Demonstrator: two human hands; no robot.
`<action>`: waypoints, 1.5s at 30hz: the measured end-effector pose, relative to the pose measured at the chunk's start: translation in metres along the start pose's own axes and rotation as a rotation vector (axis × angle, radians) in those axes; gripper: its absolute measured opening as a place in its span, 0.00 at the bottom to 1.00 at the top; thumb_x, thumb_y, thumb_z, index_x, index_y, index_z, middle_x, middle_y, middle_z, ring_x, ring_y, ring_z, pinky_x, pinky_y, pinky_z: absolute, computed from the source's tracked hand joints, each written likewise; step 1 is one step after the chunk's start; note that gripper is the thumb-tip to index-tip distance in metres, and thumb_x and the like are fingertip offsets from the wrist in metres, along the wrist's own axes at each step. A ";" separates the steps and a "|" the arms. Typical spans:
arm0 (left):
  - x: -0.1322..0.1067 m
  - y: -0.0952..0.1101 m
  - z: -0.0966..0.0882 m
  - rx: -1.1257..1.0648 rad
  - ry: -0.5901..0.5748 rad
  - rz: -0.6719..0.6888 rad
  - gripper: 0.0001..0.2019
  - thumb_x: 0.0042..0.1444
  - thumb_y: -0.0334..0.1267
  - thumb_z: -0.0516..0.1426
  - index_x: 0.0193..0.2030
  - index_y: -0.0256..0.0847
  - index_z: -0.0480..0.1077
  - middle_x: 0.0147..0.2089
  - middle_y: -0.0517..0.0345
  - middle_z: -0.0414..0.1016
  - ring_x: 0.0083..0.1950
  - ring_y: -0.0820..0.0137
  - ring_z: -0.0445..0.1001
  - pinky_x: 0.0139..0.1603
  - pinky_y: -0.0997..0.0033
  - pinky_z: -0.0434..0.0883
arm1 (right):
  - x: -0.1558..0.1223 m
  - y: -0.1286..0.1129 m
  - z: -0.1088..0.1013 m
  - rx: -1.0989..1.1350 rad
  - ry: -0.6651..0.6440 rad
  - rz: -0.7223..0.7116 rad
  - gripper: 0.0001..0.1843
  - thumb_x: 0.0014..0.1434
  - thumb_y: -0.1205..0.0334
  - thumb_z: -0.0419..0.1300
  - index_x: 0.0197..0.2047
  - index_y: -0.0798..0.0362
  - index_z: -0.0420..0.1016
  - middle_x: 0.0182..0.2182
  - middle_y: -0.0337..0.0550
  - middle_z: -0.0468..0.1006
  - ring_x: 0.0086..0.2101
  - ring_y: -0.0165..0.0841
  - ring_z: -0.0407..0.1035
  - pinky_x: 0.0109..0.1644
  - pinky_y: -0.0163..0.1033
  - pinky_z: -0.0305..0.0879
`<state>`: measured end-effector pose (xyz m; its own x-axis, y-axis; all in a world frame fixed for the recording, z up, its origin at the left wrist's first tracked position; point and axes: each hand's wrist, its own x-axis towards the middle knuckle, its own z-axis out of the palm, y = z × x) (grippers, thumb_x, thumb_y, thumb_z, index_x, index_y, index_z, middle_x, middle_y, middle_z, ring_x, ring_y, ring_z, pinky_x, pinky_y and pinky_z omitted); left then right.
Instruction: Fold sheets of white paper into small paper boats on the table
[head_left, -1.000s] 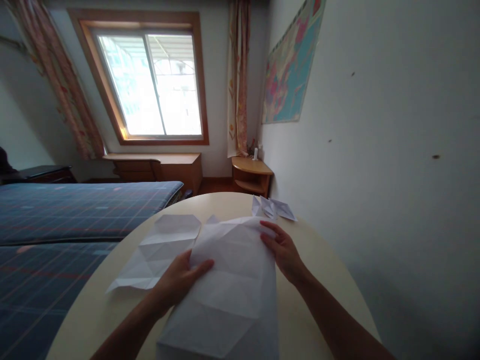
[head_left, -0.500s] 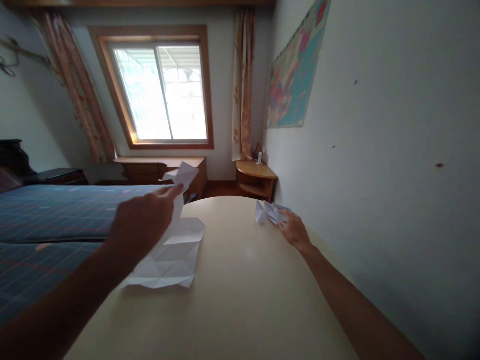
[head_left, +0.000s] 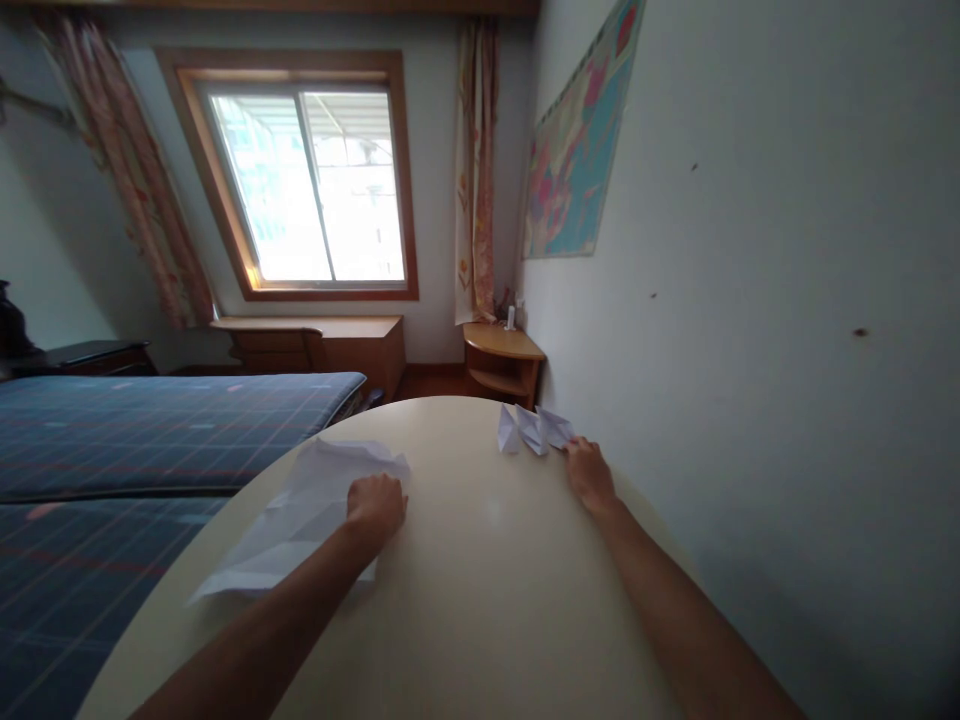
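Note:
A large creased white sheet of paper [head_left: 300,520] lies on the left side of the round table. My left hand [head_left: 377,508] is closed at its right edge, fingers curled down onto the paper; the fingertips are hidden behind the hand. Toward the table's far right edge stand small folded white paper pieces in a row: a left one [head_left: 508,430], a middle one [head_left: 532,430] and a right one [head_left: 555,427]. My right hand [head_left: 589,475] has its fingers together on the lower right corner of the right piece.
The cream round table [head_left: 480,620] fills the foreground. A wall [head_left: 765,450] runs close along its right side. To the left is a bed with a blue plaid mattress [head_left: 150,430]. A corner shelf [head_left: 506,342] and a desk [head_left: 360,328] stand beyond, below the window [head_left: 307,190].
My left hand has come down and right from above the sheet, and the raised paper now lies lower on the table. My right hand stays at the folded pieces, which show more clearly.

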<state>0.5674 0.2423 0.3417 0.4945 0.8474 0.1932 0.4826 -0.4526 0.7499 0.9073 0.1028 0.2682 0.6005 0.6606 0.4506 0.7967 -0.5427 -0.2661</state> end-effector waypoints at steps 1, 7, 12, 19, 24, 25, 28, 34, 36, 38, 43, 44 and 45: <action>-0.002 0.000 0.003 0.034 0.011 0.002 0.18 0.46 0.49 0.63 0.38 0.37 0.78 0.36 0.31 0.78 0.50 0.41 0.75 0.48 0.53 0.66 | 0.002 0.000 -0.004 0.000 0.016 0.001 0.19 0.62 0.72 0.47 0.44 0.59 0.79 0.46 0.59 0.77 0.48 0.45 0.67 0.56 0.46 0.60; -0.047 0.012 0.028 -0.174 -0.056 0.110 0.24 0.54 0.51 0.60 0.56 0.45 0.70 0.52 0.42 0.77 0.41 0.55 0.79 0.50 0.56 0.68 | -0.005 -0.027 -0.048 0.047 0.189 -0.020 0.19 0.69 0.63 0.45 0.51 0.59 0.75 0.44 0.57 0.78 0.46 0.44 0.69 0.54 0.47 0.62; -0.083 0.015 0.043 -0.906 -0.283 -0.205 0.39 0.53 0.55 0.62 0.67 0.49 0.51 0.69 0.36 0.58 0.52 0.54 0.77 0.42 0.60 0.75 | -0.056 -0.103 -0.082 0.486 0.147 -0.539 0.13 0.68 0.62 0.52 0.50 0.47 0.76 0.45 0.47 0.80 0.47 0.39 0.71 0.54 0.47 0.67; -0.085 -0.008 0.041 -1.230 -0.080 -0.298 0.25 0.51 0.49 0.65 0.52 0.38 0.69 0.53 0.44 0.77 0.51 0.54 0.77 0.50 0.52 0.75 | -0.124 -0.172 -0.073 0.722 -0.155 -0.661 0.16 0.66 0.63 0.56 0.55 0.45 0.75 0.45 0.46 0.81 0.46 0.39 0.74 0.50 0.44 0.71; -0.085 -0.019 0.042 -1.124 -0.057 -0.310 0.27 0.48 0.53 0.66 0.50 0.35 0.72 0.50 0.44 0.78 0.51 0.51 0.77 0.45 0.53 0.77 | -0.137 -0.167 -0.055 0.793 -0.179 -0.379 0.16 0.63 0.63 0.59 0.54 0.47 0.76 0.46 0.46 0.81 0.42 0.40 0.77 0.49 0.45 0.72; -0.086 -0.020 0.043 -1.092 -0.069 -0.301 0.28 0.49 0.53 0.65 0.51 0.36 0.72 0.51 0.43 0.77 0.52 0.50 0.76 0.44 0.54 0.78 | -0.137 -0.165 -0.054 0.784 -0.163 -0.355 0.15 0.62 0.63 0.60 0.52 0.48 0.77 0.45 0.47 0.81 0.42 0.41 0.77 0.49 0.46 0.72; -0.087 -0.022 0.045 -1.008 -0.066 -0.298 0.28 0.52 0.54 0.63 0.53 0.37 0.69 0.54 0.42 0.74 0.53 0.51 0.75 0.41 0.56 0.79 | -0.136 -0.163 -0.055 0.736 -0.100 -0.337 0.09 0.61 0.64 0.60 0.43 0.48 0.80 0.36 0.47 0.82 0.39 0.41 0.75 0.46 0.46 0.71; -0.082 -0.033 0.052 -0.837 -0.073 -0.308 0.33 0.53 0.46 0.63 0.62 0.38 0.56 0.60 0.37 0.67 0.55 0.52 0.73 0.44 0.56 0.77 | -0.139 -0.161 -0.055 0.776 -0.091 -0.256 0.08 0.65 0.60 0.55 0.38 0.51 0.74 0.34 0.46 0.79 0.37 0.39 0.74 0.43 0.43 0.69; -0.081 -0.035 0.055 -0.742 0.029 -0.218 0.43 0.52 0.41 0.64 0.68 0.40 0.44 0.63 0.36 0.63 0.57 0.55 0.72 0.51 0.54 0.74 | -0.140 -0.159 -0.052 0.806 -0.105 -0.174 0.09 0.67 0.57 0.53 0.39 0.51 0.71 0.35 0.45 0.80 0.37 0.38 0.75 0.41 0.42 0.68; -0.082 -0.036 0.057 -0.644 0.178 -0.082 0.50 0.51 0.38 0.64 0.70 0.44 0.31 0.68 0.36 0.55 0.60 0.56 0.69 0.58 0.52 0.69 | -0.141 -0.157 -0.050 0.860 -0.096 -0.109 0.09 0.67 0.55 0.53 0.39 0.51 0.69 0.35 0.45 0.80 0.37 0.38 0.76 0.40 0.41 0.68; -0.085 -0.035 0.053 -0.326 0.306 0.229 0.40 0.55 0.37 0.59 0.70 0.46 0.42 0.70 0.42 0.52 0.69 0.55 0.58 0.65 0.48 0.60 | -0.136 -0.154 -0.048 1.052 0.012 0.025 0.13 0.66 0.49 0.54 0.39 0.51 0.66 0.31 0.44 0.78 0.33 0.37 0.75 0.37 0.39 0.69; -0.085 -0.035 0.051 -0.267 0.286 0.249 0.35 0.56 0.38 0.58 0.68 0.46 0.47 0.68 0.43 0.57 0.67 0.55 0.60 0.65 0.47 0.60 | -0.135 -0.154 -0.048 1.080 0.045 0.050 0.14 0.65 0.48 0.55 0.39 0.51 0.66 0.31 0.44 0.78 0.33 0.37 0.74 0.37 0.39 0.69; -0.086 -0.035 0.049 -0.224 0.257 0.247 0.31 0.57 0.39 0.58 0.66 0.46 0.53 0.66 0.44 0.61 0.65 0.55 0.64 0.64 0.47 0.62 | -0.134 -0.154 -0.048 1.104 0.077 0.073 0.14 0.65 0.48 0.55 0.39 0.51 0.66 0.31 0.44 0.78 0.33 0.36 0.74 0.37 0.39 0.70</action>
<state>0.5436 0.1719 0.2685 0.3656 0.7754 0.5149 0.1886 -0.6034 0.7748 0.7008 0.0729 0.2901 0.6730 0.5911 0.4446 0.4065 0.2066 -0.8900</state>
